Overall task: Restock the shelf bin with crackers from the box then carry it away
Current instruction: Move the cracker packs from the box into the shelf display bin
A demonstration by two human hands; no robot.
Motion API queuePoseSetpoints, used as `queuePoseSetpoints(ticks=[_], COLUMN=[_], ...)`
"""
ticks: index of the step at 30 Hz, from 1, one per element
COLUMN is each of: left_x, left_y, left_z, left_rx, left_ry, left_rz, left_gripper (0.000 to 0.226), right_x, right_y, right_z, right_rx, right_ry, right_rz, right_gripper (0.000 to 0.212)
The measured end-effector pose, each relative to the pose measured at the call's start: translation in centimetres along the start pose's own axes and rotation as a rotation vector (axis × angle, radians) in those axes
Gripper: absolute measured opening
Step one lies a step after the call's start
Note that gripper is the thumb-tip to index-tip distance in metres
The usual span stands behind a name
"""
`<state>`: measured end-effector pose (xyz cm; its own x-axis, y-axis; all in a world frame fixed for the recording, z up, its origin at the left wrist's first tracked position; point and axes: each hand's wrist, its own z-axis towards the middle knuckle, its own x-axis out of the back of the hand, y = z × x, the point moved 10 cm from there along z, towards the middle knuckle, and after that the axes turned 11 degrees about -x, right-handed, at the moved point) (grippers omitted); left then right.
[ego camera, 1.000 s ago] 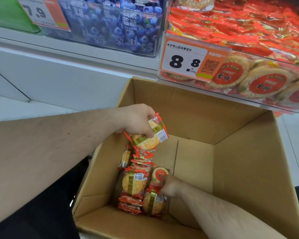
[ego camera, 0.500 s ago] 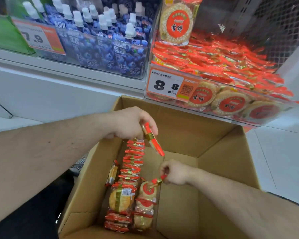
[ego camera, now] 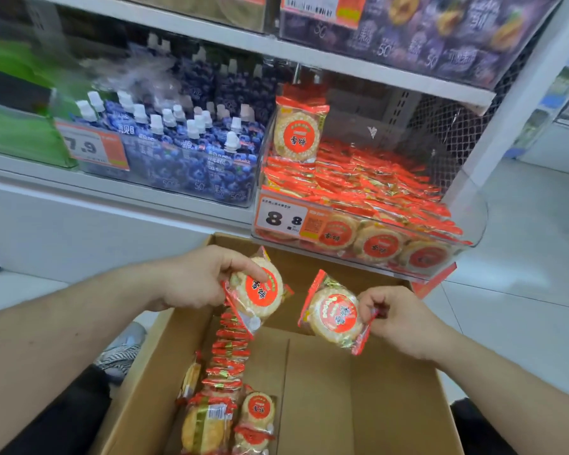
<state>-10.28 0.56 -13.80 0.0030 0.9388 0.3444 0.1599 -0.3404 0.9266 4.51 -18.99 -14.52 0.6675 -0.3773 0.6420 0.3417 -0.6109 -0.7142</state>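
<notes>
Head view: person stands over the open cardboard box (ego camera: 358, 389), which sits on the floor under the shelf.
Left hand (ego camera: 191, 277): fingers clamped on one cracker pack (ego camera: 260, 290), held above the box's left side.
Right hand (ego camera: 398, 318): fingers pinch the edge of a second cracker pack (ego camera: 334, 315), label facing up.
Change: 1 s ago the right hand was deep in the box among the stock; half a sec. ago it was coming up with a pack by the corner. Now both hands are up above the box w/ one pack each, and the view has tilted up toward the shelf.
Meaning: pick-up step looks done; next is prob. dropping both packs in the bin.
Shelf bin (ego camera: 473, 221): clear plastic, just above the box's far edge, already quite full of red packs; price tag (ego camera: 286, 220) on the front.
Left in box: row of packs (ego camera: 227, 362) along the left wall, so more trips are needed before carrying the box away.
Beside bin: blueberry pouches (ego camera: 184, 149).
</notes>
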Motion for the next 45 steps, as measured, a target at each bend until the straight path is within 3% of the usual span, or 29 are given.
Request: queuePoseSetpoints(ticks=[3,6,12,16,20,28,31,33,35,37,41,45], left_x=[-0.2,0.1,0.4,-0.4,-0.8,-0.4,-0.1,0.0,0.2,0.3,1.0,1.8], left_y=[1.0,1.7,2.9,4.1,4.9,7.2,7.7,8.3,8.8,9.4,10.2,9.7], left_z=[-0.4,-0.2,1.0,1.8,2.6,2.4,2.2,2.2,2.2,2.2,2.3,2.9], left_rx=[-0.039,-0.082,-0.226,-0.303,-0.338,-0.438,-0.472,-0.501,-0.522,-0.544,-0.570,-0.511], left_ry=[0.018,0.154,0.380,0.396,0.406,0.488,0.494,0.478,0.463,0.454,0.502,0.584], left_rz=[-0.076,-0.084,-0.292,-0.418,-0.500,-0.408,-0.383,-0.377,-0.389,-0.398,-0.431,-0.428], left_gripper=[0.051,0.042,0.074,0.090,0.099,0.084,0.081,0.077,0.075,0.075,0.080,0.076], right_x=[0.8,1.4,-0.8,-1.8,-2.3,-2.8,-2.2,-0.4,1.3,1.9,1.6,1.9], right_y=[-1.5,-2.7,-4.7,-5.6,-5.8,-7.6,-8.4,-8.9,-9.2,-9.8,-11.9,-13.0], right_z=[-1.1,-2.2,-2.4,-1.9,-1.7,-2.2,-2.4,-2.3,-2.0,-1.5,-0.7,0.1], right_rx=[0.012,0.019,-0.060,-0.118,-0.225,-0.279,-0.251,-0.202,-0.149,-0.118,-0.015,0.020], right_ry=[0.059,0.091,0.029,0.027,0.086,0.051,0.054,0.169,0.240,0.189,0.027,0.051], right_rz=[0.291,0.695,1.043,0.982,0.725,0.672,0.637,0.594,0.640,0.683,0.705,0.710], right_gripper=[0.024,0.015,0.002,0.004,0.015,0.028,0.023,0.019,0.034,0.049,0.031,0.028])
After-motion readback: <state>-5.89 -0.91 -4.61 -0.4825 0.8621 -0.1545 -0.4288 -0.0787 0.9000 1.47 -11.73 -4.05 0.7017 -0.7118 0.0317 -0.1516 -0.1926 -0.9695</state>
